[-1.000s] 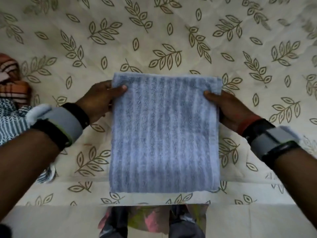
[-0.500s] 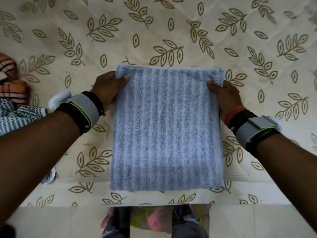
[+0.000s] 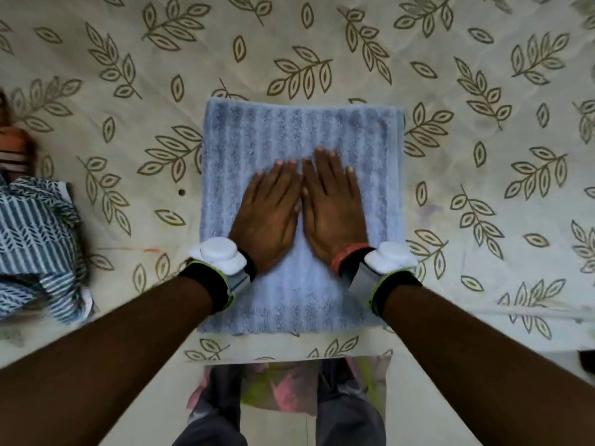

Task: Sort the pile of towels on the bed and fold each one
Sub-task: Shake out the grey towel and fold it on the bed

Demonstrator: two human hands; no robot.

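A light blue ribbed towel (image 3: 289,130), folded into a rectangle, lies flat on the leaf-print bed sheet (image 3: 483,188) near the bed's front edge. My left hand (image 3: 267,214) and my right hand (image 3: 333,207) lie flat side by side on the towel's middle, fingers straight, pressing down on it. Both wrists wear bands with white sensors.
A teal-and-white patterned cloth (image 3: 35,249) lies bunched at the left edge of the bed. Above it sits an orange striped cloth (image 3: 14,146), partly cut off. The bed's front edge (image 3: 450,352) runs below the towel, with legs and floor beyond.
Both hands let go of the towel's far corners, which they pinched before, and moved to its middle. The towel now lies flat on the bed under my palms.
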